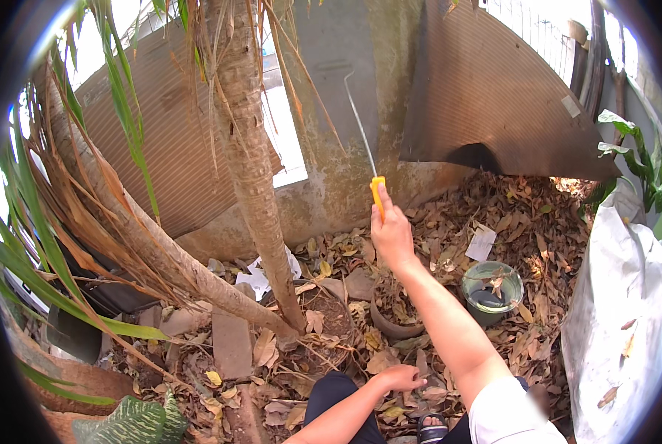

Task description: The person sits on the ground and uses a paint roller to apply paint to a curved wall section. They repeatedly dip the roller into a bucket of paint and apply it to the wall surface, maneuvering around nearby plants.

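Note:
My right hand [392, 235] is raised toward the wall, wrapped round the yellow handle of a hooked hand tool [362, 137]. Its long thin metal shaft points up and slightly left, ending in a small bent tip. Low in front of me, near my dark-trousered knee, my left hand [403, 378] hangs with its fingers loosely curled and nothing visible in them. Dry brown leaves [438, 222] cover the ground beneath both hands. Below the right hand a round clay pot [392, 323] with leaves in it is partly hidden by my forearm.
Two trunks [246, 148] rise at the left, with long hanging leaves. A green bucket [493, 320] holding dark water sits right of my arm. Brown corrugated sheets [494, 89] lean on the stained wall [338, 66]. A large white sack [616, 296] stands at the right.

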Tool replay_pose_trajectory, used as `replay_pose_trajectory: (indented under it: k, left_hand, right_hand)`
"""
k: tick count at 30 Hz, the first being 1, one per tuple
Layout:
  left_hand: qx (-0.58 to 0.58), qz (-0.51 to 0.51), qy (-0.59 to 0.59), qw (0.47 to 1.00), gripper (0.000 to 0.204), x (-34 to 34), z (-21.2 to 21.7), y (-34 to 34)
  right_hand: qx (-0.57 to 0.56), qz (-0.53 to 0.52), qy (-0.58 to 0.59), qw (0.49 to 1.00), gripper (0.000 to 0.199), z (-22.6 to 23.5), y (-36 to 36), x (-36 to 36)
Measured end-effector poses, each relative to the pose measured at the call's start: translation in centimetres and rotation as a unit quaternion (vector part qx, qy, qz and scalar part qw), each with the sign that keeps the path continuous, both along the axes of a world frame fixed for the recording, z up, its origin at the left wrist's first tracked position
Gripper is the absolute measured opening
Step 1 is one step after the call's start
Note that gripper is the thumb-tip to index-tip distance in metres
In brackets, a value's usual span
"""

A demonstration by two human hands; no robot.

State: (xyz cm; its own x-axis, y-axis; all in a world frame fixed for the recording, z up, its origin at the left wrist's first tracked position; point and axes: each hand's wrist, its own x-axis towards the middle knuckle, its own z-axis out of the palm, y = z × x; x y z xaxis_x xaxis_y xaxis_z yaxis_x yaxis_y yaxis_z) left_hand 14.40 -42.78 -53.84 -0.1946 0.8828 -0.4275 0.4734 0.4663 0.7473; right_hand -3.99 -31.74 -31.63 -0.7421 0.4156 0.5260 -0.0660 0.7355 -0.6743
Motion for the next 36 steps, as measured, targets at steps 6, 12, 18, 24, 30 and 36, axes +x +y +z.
replay_pose_trajectory:
  k: [6, 12, 18, 24, 30, 36]
  left_hand:
    - [0.012, 0.002, -0.003, 1.0, 0.059, -0.7, -0.1, 0.1]
    - [-0.017, -0.001, -0.016, 1.0, 0.062, -1.3, 1.1, 0.2]
    - [-0.01, 0.019, -0.008, 1.0, 0.063, -1.1, 0.7, -0.8]
    - [-0.018, -0.003, -0.006, 1.0, 0.058, -0.7, 2.3, 0.1]
    - [-0.001, -0.01, 0.007, 1.0, 0.062, -0.4, 1.4, -0.2]
    - [-0.014, 0.006, -0.037, 0.999, 0.059, -0.9, 1.1, 0.0]
  right_hand:
    - [0.032, -0.013, 0.059, 0.998, 0.048, 6.7, 2.8, -3.6]
    - [0.055, -0.018, 0.105, 0.993, 0.046, 15.5, 3.9, -7.0]
    - [0.07, -0.036, 0.057, 0.995, 0.046, 22.9, 3.4, -7.2]
    - [0.095, -0.028, 0.038, 0.994, 0.049, 9.3, 5.2, -5.5]
    - [0.04, -0.021, -0.007, 0.999, 0.052, -0.7, 2.1, -1.3]
    - [0.062, -0.012, 0.083, 0.995, 0.05, 4.2, 4.2, -3.8]
